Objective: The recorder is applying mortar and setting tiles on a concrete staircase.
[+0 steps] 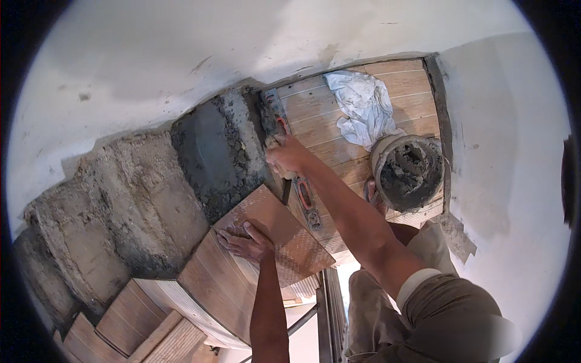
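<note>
My left hand (245,242) lies with fingers spread on a tilted reddish-brown tile (287,239) with a textured face, resting over a wood-look tiled step (209,287). My right hand (287,154) is closed around something tan that I cannot clearly make out, over a long metal level (307,202) with orange-rimmed grips, along the landing's edge. Dark wet mortar (206,163) covers the step bed just left of that hand.
Rough concrete steps (127,212) descend to the lower left beside a white wall (139,54). The tiled landing (393,91) holds a crumpled white cloth (360,100) and a mortar bucket (405,172). A dark railing (327,302) runs by my legs at the bottom.
</note>
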The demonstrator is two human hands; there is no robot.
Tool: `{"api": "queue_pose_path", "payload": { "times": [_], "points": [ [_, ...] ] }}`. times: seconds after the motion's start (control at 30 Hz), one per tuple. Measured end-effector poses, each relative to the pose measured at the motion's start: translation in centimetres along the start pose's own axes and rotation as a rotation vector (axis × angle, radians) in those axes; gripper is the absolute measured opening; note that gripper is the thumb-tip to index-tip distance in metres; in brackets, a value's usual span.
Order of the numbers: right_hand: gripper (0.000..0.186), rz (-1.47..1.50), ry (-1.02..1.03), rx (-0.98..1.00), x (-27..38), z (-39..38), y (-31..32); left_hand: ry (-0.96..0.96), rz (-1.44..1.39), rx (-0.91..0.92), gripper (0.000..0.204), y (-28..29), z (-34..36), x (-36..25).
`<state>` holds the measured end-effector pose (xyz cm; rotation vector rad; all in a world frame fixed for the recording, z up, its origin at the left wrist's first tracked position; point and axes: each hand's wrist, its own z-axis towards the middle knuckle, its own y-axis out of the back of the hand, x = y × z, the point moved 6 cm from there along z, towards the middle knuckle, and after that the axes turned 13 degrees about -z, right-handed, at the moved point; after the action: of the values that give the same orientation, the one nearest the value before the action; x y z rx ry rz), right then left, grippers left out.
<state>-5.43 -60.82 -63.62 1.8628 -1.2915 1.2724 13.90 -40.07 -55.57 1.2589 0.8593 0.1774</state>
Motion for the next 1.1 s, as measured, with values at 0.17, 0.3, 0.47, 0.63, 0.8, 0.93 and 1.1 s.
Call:
{"api": "queue_pose_path", "payload": {
  "times": [0.17, 0.3, 0.47, 0.63, 0.8, 0.93, 1.1],
  "points": [
    [0.032, -0.021, -0.271, 0.012, 8.5, -4.8, -2.9, 0.046, 0.110, -0.039, 0.092, 2.0, 0.8, 2.0],
    [0.045, 0.125, -0.301, -0.108, 8.3, -7.8, -4.7, 0.024, 0.137, -0.047, 0.093, 3.1, 1.4, 3.7],
    [0.073, 0.345, -0.295, -0.217, -13.4, -3.8, 6.4, 0.047, -0.143, 0.150, 0.092, -7.9, -5.1, -7.4],
    [0.075, -0.302, -0.468, -0.233, 11.0, -2.2, -11.3, 0.077, 0.126, -0.026, 0.091, 3.0, 0.9, 2.3],
    [0.075, -0.439, -0.257, -0.177, 8.5, -7.4, -13.8, 0.170, 0.272, -0.033, 0.093, 0.9, 1.2, 9.8],
    [0.060, -0.021, -0.324, -0.344, 5.7, -11.4, -9.3, 0.118, 0.088, 0.000, 0.093, 1.3, 0.4, 2.7],
    [0.038, 0.198, -0.343, -0.268, 3.2, -1.5, -5.0, 0.083, 0.072, -0.021, 0.096, 1.5, 0.9, 2.5]
  ]
}}
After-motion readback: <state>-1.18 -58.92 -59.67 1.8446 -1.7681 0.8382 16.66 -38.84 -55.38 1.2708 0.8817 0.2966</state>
